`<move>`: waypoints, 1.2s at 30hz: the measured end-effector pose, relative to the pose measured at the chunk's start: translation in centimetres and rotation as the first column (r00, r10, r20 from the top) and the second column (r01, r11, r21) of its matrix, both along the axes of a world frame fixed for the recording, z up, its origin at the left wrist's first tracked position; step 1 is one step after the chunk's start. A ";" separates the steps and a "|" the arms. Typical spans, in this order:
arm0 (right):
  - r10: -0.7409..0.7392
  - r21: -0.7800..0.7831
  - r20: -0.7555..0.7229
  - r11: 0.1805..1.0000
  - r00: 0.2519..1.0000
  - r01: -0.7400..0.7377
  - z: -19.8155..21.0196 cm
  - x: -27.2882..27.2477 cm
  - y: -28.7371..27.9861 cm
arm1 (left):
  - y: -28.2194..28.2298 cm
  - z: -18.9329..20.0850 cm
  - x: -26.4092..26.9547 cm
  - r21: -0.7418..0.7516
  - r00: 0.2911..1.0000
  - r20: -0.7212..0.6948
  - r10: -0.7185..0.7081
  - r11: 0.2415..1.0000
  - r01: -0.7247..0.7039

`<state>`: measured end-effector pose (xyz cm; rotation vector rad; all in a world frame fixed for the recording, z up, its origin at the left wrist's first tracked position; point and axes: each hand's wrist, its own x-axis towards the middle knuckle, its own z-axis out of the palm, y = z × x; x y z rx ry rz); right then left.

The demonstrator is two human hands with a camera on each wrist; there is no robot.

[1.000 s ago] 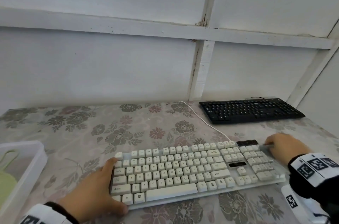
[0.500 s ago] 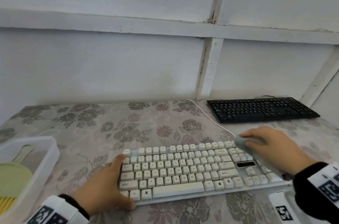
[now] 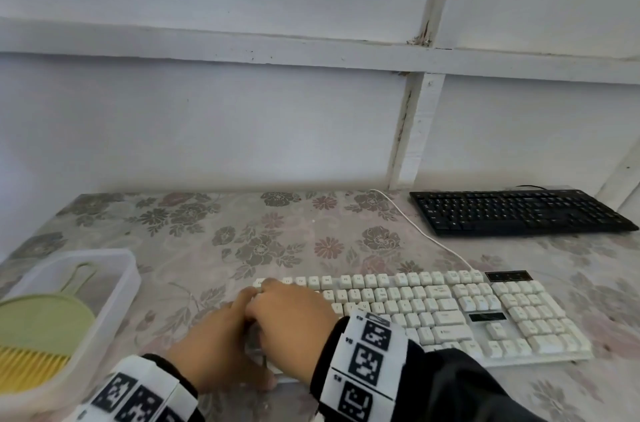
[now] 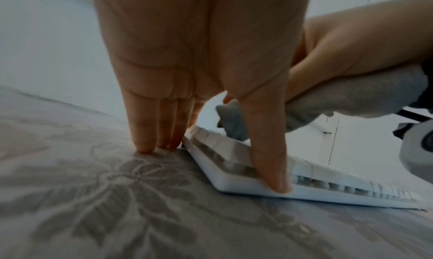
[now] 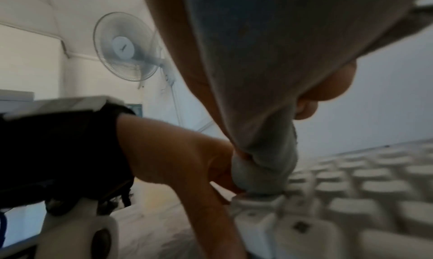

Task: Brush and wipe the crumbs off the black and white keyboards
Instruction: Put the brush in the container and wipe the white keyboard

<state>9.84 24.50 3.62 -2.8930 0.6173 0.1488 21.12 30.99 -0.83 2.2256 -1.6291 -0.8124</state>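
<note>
My right hand [image 3: 291, 321] bunches the soft grey cloth [image 4: 351, 98] – limp, needs balling – while my left hand [image 3: 214, 349], fingers straight, steadies the light white keyboard [image 3: 450, 311].

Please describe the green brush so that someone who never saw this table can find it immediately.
Start at the flowered table and go to its near left corner, where a clear plastic tub stands, left of the white keyboard. The green brush lies inside it. It alone has a round pale green body, a loop handle and yellow bristles.
</note>
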 end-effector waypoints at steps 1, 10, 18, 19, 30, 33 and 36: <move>-0.008 -0.015 -0.005 1.000 1.000 0.008 -0.1 -0.1 0.2 | 0.1 0.0 0.0 0.003 1.000 -0.003 0.002 1.000 -0.002; -0.115 -0.059 -0.042 0.992 0.992 0.113 -0.3 -4.9 -2.2 | -0.1 0.2 -0.4 0.065 0.998 0.031 0.062 0.996 -0.064; -0.092 0.022 0.095 0.996 0.991 0.090 1.5 -4.3 -2.3 | -0.1 0.2 -0.4 0.065 0.997 0.064 0.051 0.996 -0.055; -0.062 0.022 0.103 0.998 0.993 0.060 1.4 -3.3 -1.6 | -0.1 0.2 -0.4 0.056 0.997 0.071 0.041 0.997 -0.045; -0.076 -0.114 -0.007 0.991 0.997 0.074 -0.2 -4.0 -2.0 | -0.1 0.3 -0.5 0.077 0.996 0.070 0.048 0.996 -0.053; -0.107 -0.117 -0.019 0.988 0.994 0.104 -0.1 -4.5 -3.2 | 0.0 0.3 -0.5 0.084 0.996 0.067 0.052 0.995 -0.057; -0.077 -0.042 0.078 0.996 0.994 0.081 -0.1 -4.4 -3.0 | -0.1 0.4 -0.5 0.095 0.996 0.075 0.050 0.994 -0.057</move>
